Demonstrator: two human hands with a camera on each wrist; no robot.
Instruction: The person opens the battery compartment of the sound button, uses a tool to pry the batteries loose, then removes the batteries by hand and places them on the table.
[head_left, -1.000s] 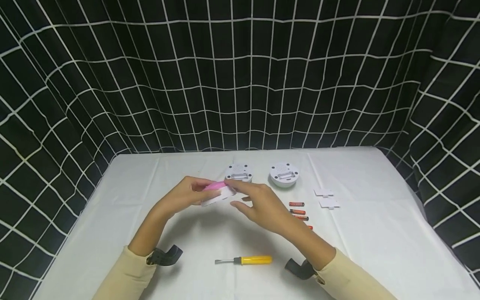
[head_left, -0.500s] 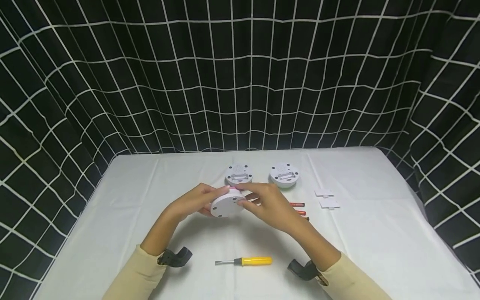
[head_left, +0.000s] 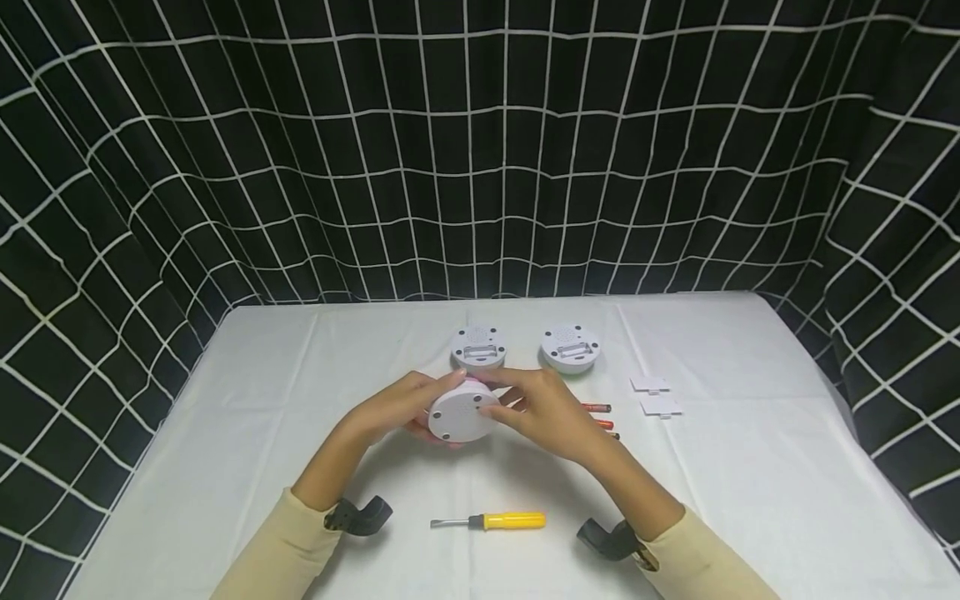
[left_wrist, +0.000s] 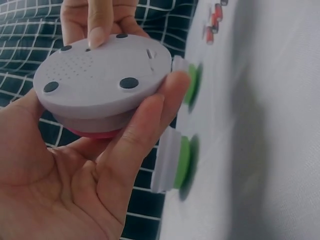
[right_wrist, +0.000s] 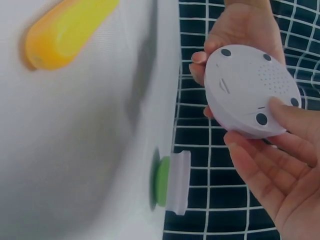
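A round white device with a pink top [head_left: 459, 417] is held over the middle of the table, its underside turned up toward the head camera. Dark round feet and a patch of small holes show on that underside in the left wrist view. My left hand [head_left: 401, 406] grips its left side, thumb at the upper rim. My right hand [head_left: 543, 414] pinches the right side, with the thumb [right_wrist: 290, 114] on the underside and fingers below the rim. Most of the pink top is hidden beneath.
Two more white devices [head_left: 478, 346] [head_left: 571, 348] lie upside down behind, with exposed battery bays and green tops. Red batteries [head_left: 597, 408] are partly behind the right hand. Two small white covers [head_left: 660, 406] lie farther right. A yellow-handled screwdriver [head_left: 513, 521] lies in front.
The device has been tipped so its underside faces the head camera instead of its pink side. My right hand has come to pinch its rim; both hands have shifted slightly right.
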